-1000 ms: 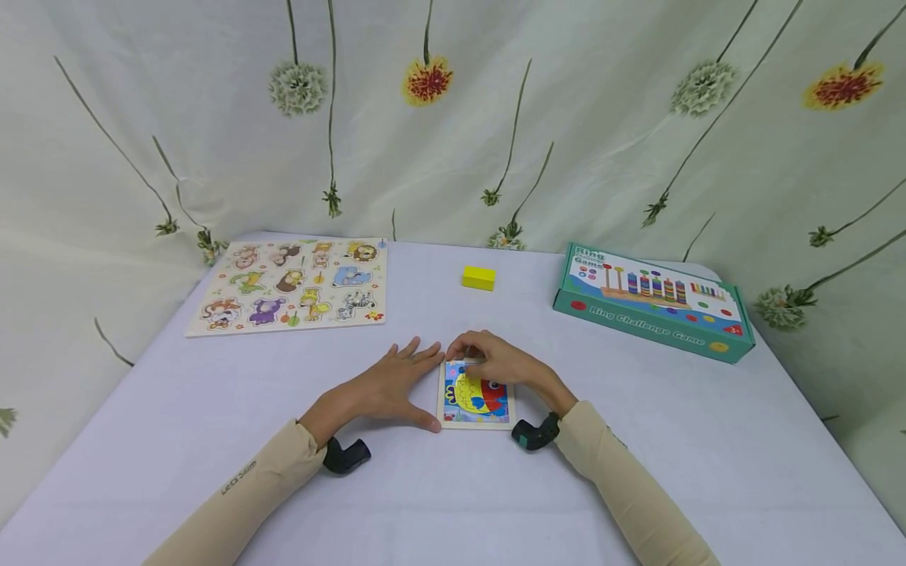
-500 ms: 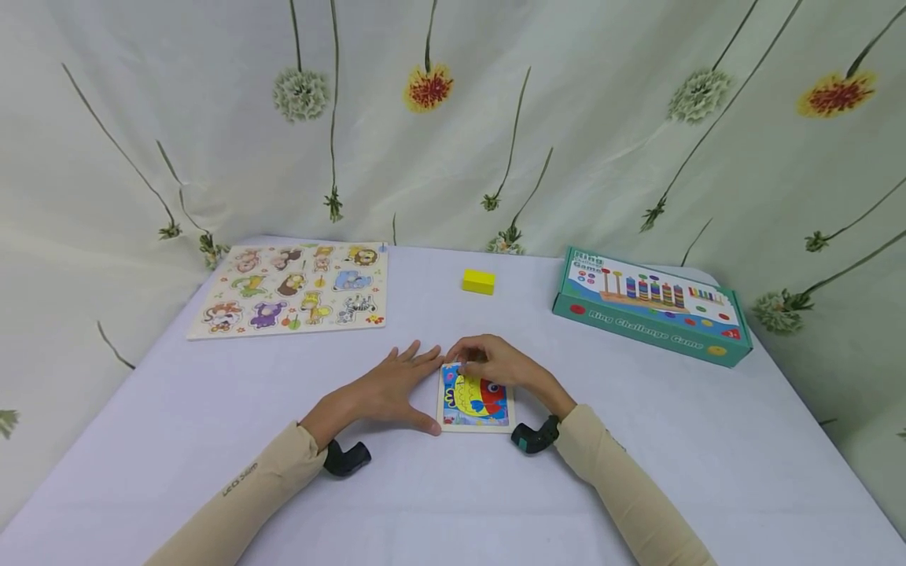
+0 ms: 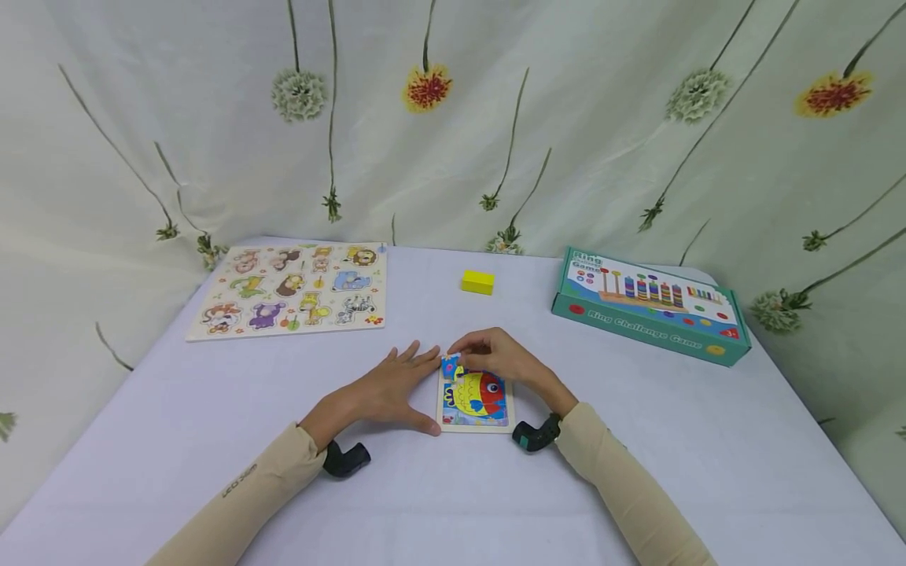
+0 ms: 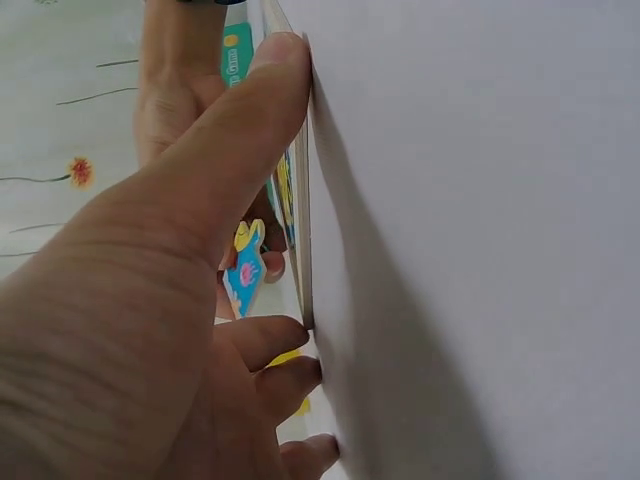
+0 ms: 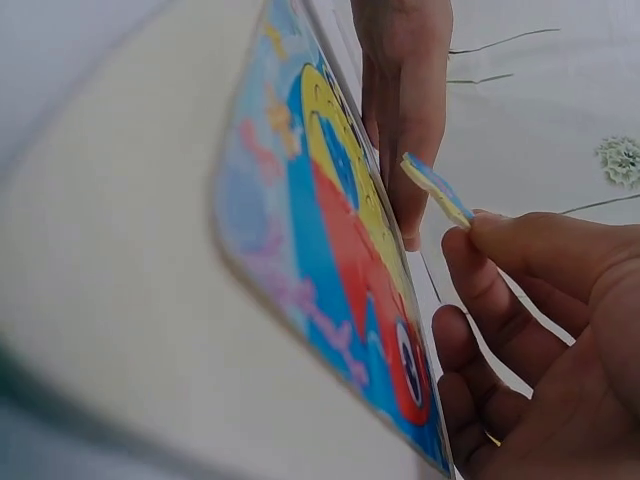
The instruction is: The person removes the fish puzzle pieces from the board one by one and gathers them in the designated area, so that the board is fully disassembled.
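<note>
A small fish jigsaw puzzle (image 3: 481, 397) in a pale wooden frame lies flat on the table. My right hand (image 3: 499, 355) pinches a blue puzzle piece (image 3: 451, 366) between thumb and finger, above the puzzle's upper left corner. In the right wrist view, the piece (image 5: 438, 188) is clear of the board and seen edge-on. My left hand (image 3: 388, 391) lies with fingers spread along the left side; its thumb (image 4: 285, 60) touches the lower corner and a fingertip is near the upper one. The part of the board under the piece is partly hidden.
A yellow block (image 3: 477, 282) sits behind the puzzle. At the back left lies an animal peg board (image 3: 290, 287), and a green Ring Challenge Game box (image 3: 650, 306) stands at the back right. A flowered cloth (image 3: 453, 157) hangs behind the table.
My right hand has lifted the corner piece up out of the puzzle, rising slightly; earlier the piece lay in the board. My left hand stays in place.
</note>
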A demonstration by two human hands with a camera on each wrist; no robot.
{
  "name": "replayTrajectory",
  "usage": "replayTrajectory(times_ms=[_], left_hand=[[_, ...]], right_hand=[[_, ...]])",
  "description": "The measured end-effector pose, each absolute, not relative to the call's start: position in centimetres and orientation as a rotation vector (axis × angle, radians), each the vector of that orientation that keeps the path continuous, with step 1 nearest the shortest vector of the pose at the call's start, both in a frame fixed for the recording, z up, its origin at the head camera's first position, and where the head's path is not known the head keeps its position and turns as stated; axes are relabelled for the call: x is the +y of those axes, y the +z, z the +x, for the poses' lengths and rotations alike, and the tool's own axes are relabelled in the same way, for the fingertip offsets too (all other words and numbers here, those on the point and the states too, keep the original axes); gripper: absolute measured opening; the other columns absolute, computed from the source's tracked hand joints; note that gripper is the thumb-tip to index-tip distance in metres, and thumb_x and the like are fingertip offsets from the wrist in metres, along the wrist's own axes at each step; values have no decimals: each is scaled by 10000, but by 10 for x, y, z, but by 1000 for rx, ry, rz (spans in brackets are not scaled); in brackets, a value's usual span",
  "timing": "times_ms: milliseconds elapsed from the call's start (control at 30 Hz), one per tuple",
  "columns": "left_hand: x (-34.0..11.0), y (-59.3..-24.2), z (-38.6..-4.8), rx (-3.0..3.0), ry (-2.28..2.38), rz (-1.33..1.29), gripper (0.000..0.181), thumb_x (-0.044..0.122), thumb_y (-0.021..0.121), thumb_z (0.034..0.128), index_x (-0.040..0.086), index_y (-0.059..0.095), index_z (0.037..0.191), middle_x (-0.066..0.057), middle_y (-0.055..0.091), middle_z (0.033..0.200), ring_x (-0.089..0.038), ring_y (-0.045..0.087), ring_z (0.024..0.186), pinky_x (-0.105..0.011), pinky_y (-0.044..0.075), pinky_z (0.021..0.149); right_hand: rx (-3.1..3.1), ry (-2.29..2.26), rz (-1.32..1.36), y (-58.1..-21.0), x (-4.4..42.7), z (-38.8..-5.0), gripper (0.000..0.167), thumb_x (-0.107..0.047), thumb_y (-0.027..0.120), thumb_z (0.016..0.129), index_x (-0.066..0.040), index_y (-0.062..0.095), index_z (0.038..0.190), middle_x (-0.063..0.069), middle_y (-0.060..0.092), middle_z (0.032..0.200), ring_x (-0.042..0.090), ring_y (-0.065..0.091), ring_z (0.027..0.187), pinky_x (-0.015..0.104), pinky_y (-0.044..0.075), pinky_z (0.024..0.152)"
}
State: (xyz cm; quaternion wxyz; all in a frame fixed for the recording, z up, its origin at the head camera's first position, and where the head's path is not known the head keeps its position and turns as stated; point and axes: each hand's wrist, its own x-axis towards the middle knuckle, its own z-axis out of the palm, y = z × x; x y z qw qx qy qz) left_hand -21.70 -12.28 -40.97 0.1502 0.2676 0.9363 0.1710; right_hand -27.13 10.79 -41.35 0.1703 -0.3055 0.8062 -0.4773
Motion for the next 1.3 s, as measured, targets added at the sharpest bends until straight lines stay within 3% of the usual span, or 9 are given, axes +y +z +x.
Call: replayTrajectory(times_ms=[267, 600, 900, 1300], left_hand=[[-124, -410, -216, 2653, 547, 811, 1024, 609, 761, 684, 245, 292, 1519, 64, 161, 1598, -325, -24, 1476, -570, -25, 1161], [-123, -410, -215, 2657, 543, 808, 998, 583, 773, 687, 225, 328, 1506, 78, 218, 1583, -321, -20, 1477, -565, -26, 1163], [-123, -411, -215, 2665, 553, 809, 997, 569, 783, 682, 219, 337, 1503, 76, 232, 1579, -317, -9, 1478, -555, -28, 1166], [-123, -410, -216, 2672, 556, 804, 1007, 582, 784, 669, 210, 349, 1498, 67, 239, 1576, -320, -5, 1477, -560, -27, 1165]], right_hand=[[2358, -1348, -775, -406, 121, -268, 247, -99, 572, 953, -33, 664, 1172, 75, 667, 1018, 180, 568, 886, 234, 500, 817], [2412, -1365, -710, -405, 166, -261, 249, -108, 607, 938, -18, 635, 1168, 106, 619, 909, 221, 574, 847, 205, 470, 700], [2484, -1322, -570, -403, 200, -249, 192, -120, 622, 915, -37, 646, 1086, 97, 646, 855, 209, 589, 769, 254, 508, 691], [2498, -1316, -483, -404, 224, -242, 205, -119, 636, 905, -7, 641, 1077, 91, 631, 848, 169, 550, 733, 233, 480, 625]])
